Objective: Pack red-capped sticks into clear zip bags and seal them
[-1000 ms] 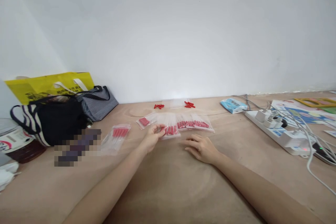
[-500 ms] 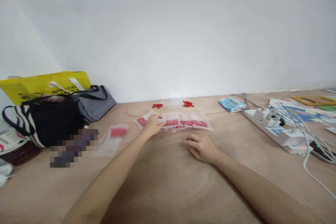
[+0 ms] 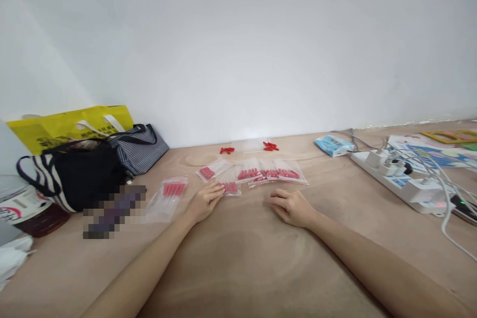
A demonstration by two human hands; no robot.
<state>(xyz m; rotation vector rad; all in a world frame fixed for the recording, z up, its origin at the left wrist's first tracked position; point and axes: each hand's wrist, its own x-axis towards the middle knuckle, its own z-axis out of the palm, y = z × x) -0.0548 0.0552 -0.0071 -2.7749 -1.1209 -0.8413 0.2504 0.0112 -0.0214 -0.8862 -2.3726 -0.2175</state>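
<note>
My left hand (image 3: 204,202) rests with stretched fingers on the left edge of a clear zip bag (image 3: 231,189) of red-ended sticks. Its fingertips touch the bag, and I see no pinch around it. My right hand (image 3: 292,207) lies on the table with loosely bent fingers, holding nothing, just in front of a row of overlapping similar bags (image 3: 288,174). Another small bag (image 3: 207,173) lies tilted behind my left hand. A further bag with red-ended sticks (image 3: 173,190) is left of that hand. The sticks' exact kind is too small to tell.
Two small heaps of red pieces (image 3: 227,150) (image 3: 271,146) lie near the wall. Left stand a black bag (image 3: 85,176), a striped bag (image 3: 139,149) and a yellow bag (image 3: 89,121). Right are a blue tissue pack (image 3: 333,145) and a power strip (image 3: 398,184) with cables.
My left hand has drawn back toward me and left from the row. The bag under its fingers now lies nearer to me, apart from the others. My right hand has stayed nearly still.
</note>
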